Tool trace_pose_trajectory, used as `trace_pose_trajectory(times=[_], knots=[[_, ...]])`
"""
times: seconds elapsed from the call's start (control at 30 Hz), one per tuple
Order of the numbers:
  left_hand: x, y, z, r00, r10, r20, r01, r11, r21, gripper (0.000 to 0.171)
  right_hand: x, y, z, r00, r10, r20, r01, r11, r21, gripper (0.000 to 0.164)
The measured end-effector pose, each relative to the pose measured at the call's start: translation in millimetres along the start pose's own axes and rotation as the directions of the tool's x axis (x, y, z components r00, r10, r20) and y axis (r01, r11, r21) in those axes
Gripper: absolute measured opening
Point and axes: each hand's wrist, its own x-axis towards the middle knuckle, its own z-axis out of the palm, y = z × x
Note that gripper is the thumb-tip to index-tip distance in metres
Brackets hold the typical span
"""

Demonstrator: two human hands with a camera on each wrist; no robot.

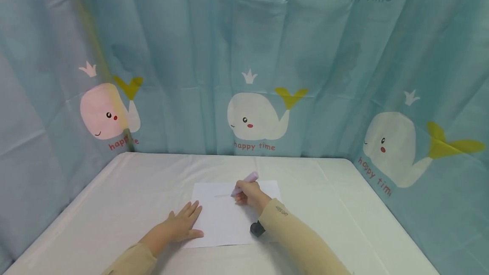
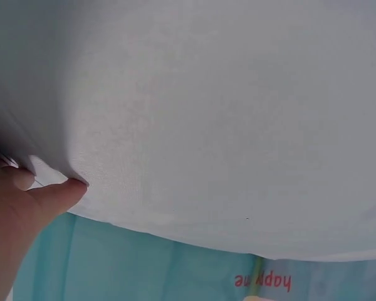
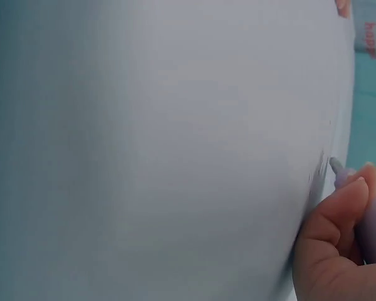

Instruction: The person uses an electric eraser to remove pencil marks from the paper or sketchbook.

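A white sheet of paper (image 1: 217,224) lies on the white-covered table. My right hand (image 1: 249,194) pinches a thick light-purple marker (image 1: 251,176) between thumb and fingers, its tip down at the paper's upper half. A faint line (image 1: 221,196) runs leftward from the tip. In the right wrist view the marker (image 3: 373,229) shows its greyish tip beyond the thumb. My left hand (image 1: 180,223) rests flat with fingers spread on the sheet's left edge. The left wrist view catches only part of that hand (image 2: 25,200) at the left side.
A white cloth covers the table (image 1: 126,207). Blue curtains (image 1: 183,113) printed with whales stand behind it and along both sides. A round black object (image 1: 257,229) shows under the right wrist, above the paper's lower right part.
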Motion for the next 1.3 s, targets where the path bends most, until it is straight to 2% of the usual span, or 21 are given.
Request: trace_pose_trajectory(times=[0.17, 0.37, 0.5, 0.63, 0.77, 1.07, 1.13, 1.3], knots=[[-2.2, -0.3, -0.1, 1.0, -0.003, 0.009, 0.003, 0.999, -0.033, 0.086, 0, 3, 5, 0.999, -0.008, -0.043, 0.009, 1.0, 0.029, 0.015], [-0.1, -1.0, 2.5, 1.0, -0.011, 0.013, 0.011, 1.0, -0.013, 0.087, 0, 3, 6, 0.999, -0.018, -0.046, 0.017, 1.0, -0.011, 0.015], [2.5, -2.0, 3.2, 1.0, -0.022, 0.014, 0.022, 1.0, 0.009, 0.088, -2, 0, 4, 1.0, -0.018, -0.014, 0.017, 0.999, -0.036, 0.013], [1.2, -1.1, 1.5, 0.999, -0.032, 0.017, 0.032, 0.999, -0.003, 0.088, -3, -2, 2, 0.998, 0.0, 0.058, 0.003, 0.999, -0.051, 0.012], [0.1, 0.1, -1.0, 0.999, -0.028, 0.02, 0.029, 0.999, -0.022, 0.087, -2, -3, -1, 0.996, 0.015, 0.091, -0.015, 1.0, 0.003, 0.011], [0.9, -1.8, -0.2, 0.999, -0.011, 0.033, 0.012, 0.999, -0.035, 0.09, 1, 1, 5, 1.0, 0.003, -0.007, -0.003, 0.996, 0.086, 0.01], [1.3, -3.0, 0.6, 0.998, -0.006, 0.058, 0.008, 0.999, -0.032, 0.092, 1, 2, 6, 1.0, 0.006, -0.029, -0.003, 0.996, 0.089, 0.01], [1.0, -4.1, 0.8, 0.998, -0.009, 0.056, 0.01, 1.0, -0.028, 0.092, 4, 2, 9, 0.999, -0.003, -0.043, 0.006, 0.998, 0.061, 0.01]])
